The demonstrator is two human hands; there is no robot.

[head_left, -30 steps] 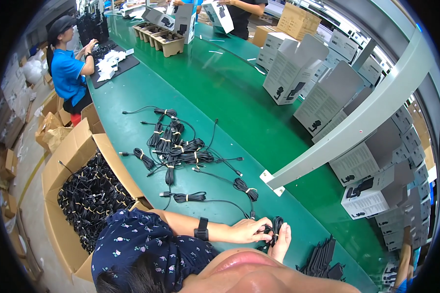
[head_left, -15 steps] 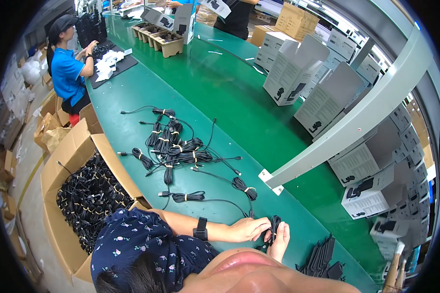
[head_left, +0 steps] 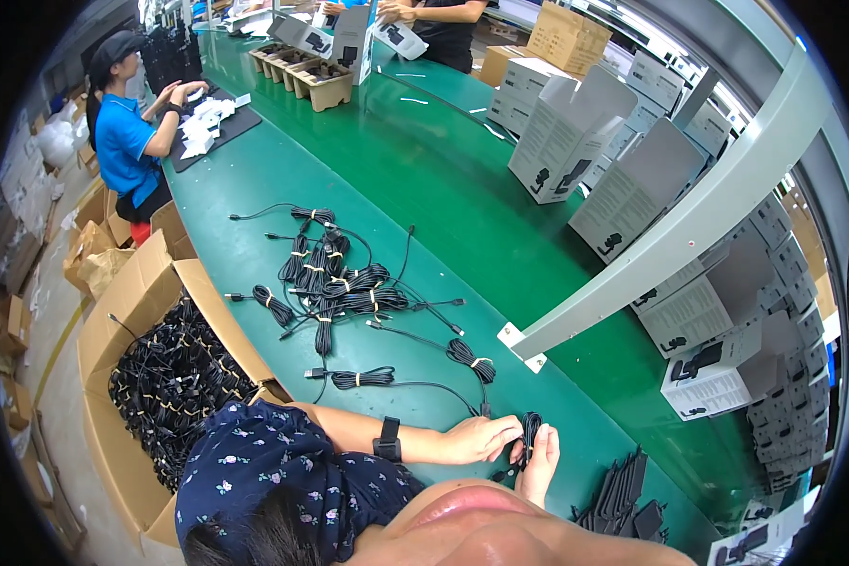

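Note:
My left hand [head_left: 481,440] and my right hand [head_left: 541,460] meet at the near edge of the green table, closed on a coiled black cable [head_left: 530,430] that stands upright between their fingers. Left fingertips pinch its left side; the right fingers and thumb hold it from the right. A loose coil tied with a tan band [head_left: 470,360] lies just beyond my left hand, and another banded cable [head_left: 364,377] rests left of it. Farther off is a pile of banded black cables [head_left: 335,278] with plugs sticking out. My left wrist wears a black band [head_left: 387,441].
An open cardboard box [head_left: 219,325] full of black cables stands at my left. Flat black parts [head_left: 613,495] lie to my right. A grey metal post [head_left: 670,245] rises from the table before white printed boxes [head_left: 623,189]. A co-worker in blue [head_left: 127,132] works at far left.
My hands and the cable stay almost still. At the far end another person's hands now hold a white box over the table. A white box has appeared at the lower right.

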